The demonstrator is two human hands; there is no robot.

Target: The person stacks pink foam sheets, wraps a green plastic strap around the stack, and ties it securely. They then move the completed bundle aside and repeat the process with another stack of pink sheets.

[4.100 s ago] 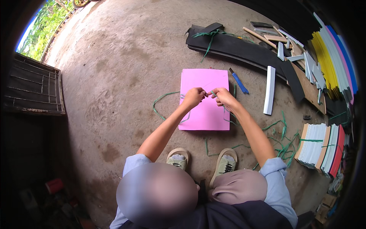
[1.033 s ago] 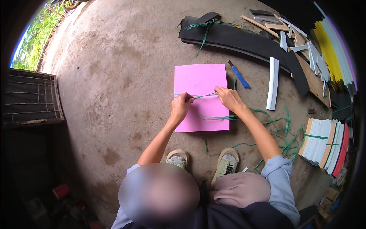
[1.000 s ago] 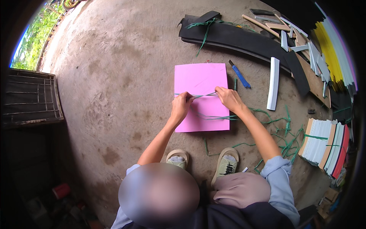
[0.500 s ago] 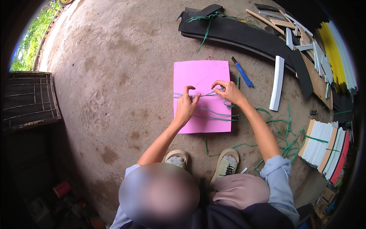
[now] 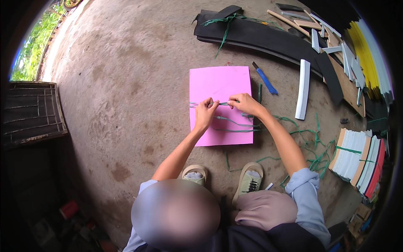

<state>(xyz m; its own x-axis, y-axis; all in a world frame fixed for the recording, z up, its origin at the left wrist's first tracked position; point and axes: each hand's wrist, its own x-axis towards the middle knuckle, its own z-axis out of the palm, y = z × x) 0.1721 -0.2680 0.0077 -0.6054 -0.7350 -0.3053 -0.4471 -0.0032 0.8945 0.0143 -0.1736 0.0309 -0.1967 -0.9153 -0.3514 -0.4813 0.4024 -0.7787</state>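
Note:
A pink rectangular stack of sheets lies on the concrete floor in front of my feet. Green plastic twine runs across its top in several strands. Over the middle of the sheet, my left hand pinches the twine between thumb and fingers. Just to the right, my right hand pinches the same twine, with a short length stretched between the two. Whether a knot sits at my fingertips I cannot tell. A blue-handled knife rests on the floor beyond the stack's right edge.
Loose twine tangles along the floor at right. A white strip and long black sheets lie farther off, near a heap of offcuts. One tied bundle of boards stands at far right. My shoes are close to the stack.
My right hand has come down and left, closer to my left hand. My left hand's raised, curled index finger has closed onto the twine.

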